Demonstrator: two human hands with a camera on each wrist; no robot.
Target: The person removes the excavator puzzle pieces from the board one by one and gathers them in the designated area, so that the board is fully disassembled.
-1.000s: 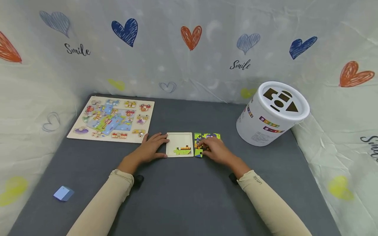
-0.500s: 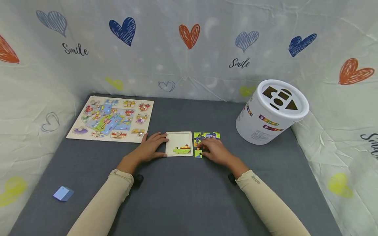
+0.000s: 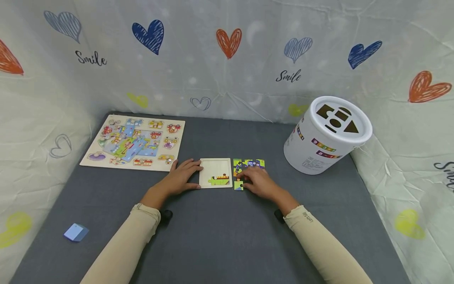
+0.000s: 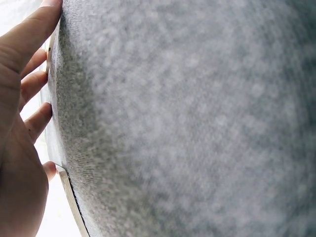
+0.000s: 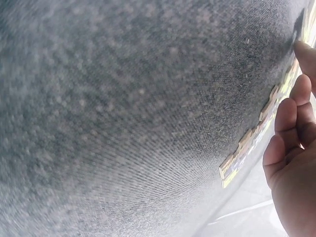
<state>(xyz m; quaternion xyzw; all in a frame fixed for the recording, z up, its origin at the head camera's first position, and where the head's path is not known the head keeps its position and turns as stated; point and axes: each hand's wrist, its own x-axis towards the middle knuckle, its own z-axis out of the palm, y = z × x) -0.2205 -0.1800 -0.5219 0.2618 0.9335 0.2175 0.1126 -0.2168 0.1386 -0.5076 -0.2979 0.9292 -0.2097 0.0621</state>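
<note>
A small square wooden puzzle tray [image 3: 209, 167] lies mid-table; a green and red joined section fills its lower right part. My left hand [image 3: 180, 178] steadies the tray's left edge, fingers spread, thumb at the near corner. In the left wrist view, that hand's fingertips [image 4: 44, 116] meet the edge. Right of the tray lie several jigsaw pieces [image 3: 237, 162]. Over them my right hand [image 3: 261, 182] bends its fingers, thumb and index finger at the edges of a green and blue jigsaw piece [image 3: 238, 186]. The hand hides part of the other pieces.
A wooden board [image 3: 163, 156] with vehicle pictures and loose pieces on it lies at the back left. A white shape-sorter bucket [image 3: 308, 154] stands at the back right. One blue block [image 3: 76, 232] sits near the left edge of the grey table [image 3: 227, 236].
The green and blue jigsaw piece has shifted slightly toward the near side, away from the piece behind it. The left hand and tray hold still; the view has shifted a little.
</note>
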